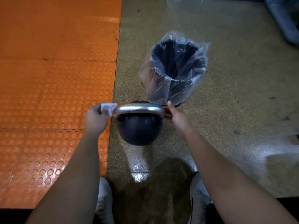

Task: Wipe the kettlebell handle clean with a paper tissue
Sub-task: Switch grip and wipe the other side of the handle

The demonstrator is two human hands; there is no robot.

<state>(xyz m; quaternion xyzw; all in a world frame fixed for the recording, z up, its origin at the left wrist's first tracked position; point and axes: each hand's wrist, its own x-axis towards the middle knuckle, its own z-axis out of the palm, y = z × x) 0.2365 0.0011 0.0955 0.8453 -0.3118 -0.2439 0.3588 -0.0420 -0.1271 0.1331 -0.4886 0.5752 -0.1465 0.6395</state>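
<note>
The black kettlebell (140, 130) sits on the speckled floor (226, 94) beside the orange studded mat (53, 78), its shiny handle (139, 109) on top. The left hand (95, 118) pinches a white paper tissue (107, 109) against the handle's left end, while the right hand (175, 116) is closed around its right end. Just beyond stands a dark bin (176, 68) lined with a clear plastic bag.

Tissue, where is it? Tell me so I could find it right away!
Start at the black kettlebell on the speckled floor, in front of the bin. Follow its shiny handle to the end beside the orange mat. There the left hand holds the tissue, the only white crumpled thing.
</note>
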